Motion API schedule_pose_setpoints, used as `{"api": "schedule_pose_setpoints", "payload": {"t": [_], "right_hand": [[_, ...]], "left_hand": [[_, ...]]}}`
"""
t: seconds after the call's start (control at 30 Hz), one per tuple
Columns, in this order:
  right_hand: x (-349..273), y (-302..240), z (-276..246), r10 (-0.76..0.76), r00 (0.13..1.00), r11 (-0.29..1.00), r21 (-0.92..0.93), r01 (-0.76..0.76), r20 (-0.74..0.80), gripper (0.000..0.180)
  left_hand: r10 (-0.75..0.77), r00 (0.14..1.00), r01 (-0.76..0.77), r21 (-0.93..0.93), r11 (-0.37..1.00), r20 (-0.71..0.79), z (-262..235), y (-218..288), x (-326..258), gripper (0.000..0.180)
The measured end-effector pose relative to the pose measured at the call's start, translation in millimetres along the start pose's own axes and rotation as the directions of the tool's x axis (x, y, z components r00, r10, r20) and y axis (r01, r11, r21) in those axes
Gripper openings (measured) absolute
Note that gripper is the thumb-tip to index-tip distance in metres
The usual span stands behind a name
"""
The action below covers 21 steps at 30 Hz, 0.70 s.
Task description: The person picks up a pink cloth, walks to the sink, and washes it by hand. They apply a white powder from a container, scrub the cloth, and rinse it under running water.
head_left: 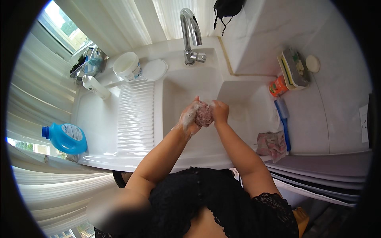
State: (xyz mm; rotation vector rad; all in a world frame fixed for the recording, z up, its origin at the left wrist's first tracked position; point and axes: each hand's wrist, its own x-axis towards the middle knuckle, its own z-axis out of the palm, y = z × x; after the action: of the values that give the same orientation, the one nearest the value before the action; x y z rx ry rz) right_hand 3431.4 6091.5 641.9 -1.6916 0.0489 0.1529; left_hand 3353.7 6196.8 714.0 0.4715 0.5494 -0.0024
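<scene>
A person's two bare hands meet over a white sink [178,89], pressing a wad of pinkish, patterned cloth [204,114] between them. Take the cloth as the clock's centre.

At nine o'clock of the wad, the left hand [189,119], streaked with white suds, is clamped on it, palm inward. At three o'clock, the right hand [221,112] is a loose fist closed on the other edge; its fingertips are hidden. Pressing from opposite sides seems to keep the wad bunched, and holding it over the basin probably lets suds drip there.

Toward twelve o'clock stands a chrome tap [191,35], its spout over the basin side, presumably so water falls inside. At nine lies a ridged washboard [136,115], with a blue bottle [67,139] beyond it. At ten, a white tub [127,66] sits beside its round lid [155,70]. At three, a blue brush [283,123] lies along the worktop's edge, likely kept within easy reach.
</scene>
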Motion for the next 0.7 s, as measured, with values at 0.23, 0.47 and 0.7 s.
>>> {"api": "schedule_pose_setpoints", "payload": {"t": [0.23, 0.47, 0.7], "right_hand": [[-31, -54, -29, 0.455, 0.594, 0.433, 0.418, -0.799, 0.664, 0.059], [-20, -47, -13, 0.086, 0.907, 0.548, 0.74, -0.39, 0.413, 0.031], [-47, -64, 1, -0.061, 0.92, 0.793, 0.579, -0.191, 0.387, 0.045]], "left_hand": [[0.04, 0.982, -0.014, -0.14, 0.99, 0.184, 20, 32, -14, 0.031], [0.135, 0.985, -0.144, 0.079, 0.986, 0.11, -16, 25, -12, 0.047], [-0.394, 0.909, 0.379, 0.125, 0.917, 0.135, -28, 16, -19, 0.053]]}}
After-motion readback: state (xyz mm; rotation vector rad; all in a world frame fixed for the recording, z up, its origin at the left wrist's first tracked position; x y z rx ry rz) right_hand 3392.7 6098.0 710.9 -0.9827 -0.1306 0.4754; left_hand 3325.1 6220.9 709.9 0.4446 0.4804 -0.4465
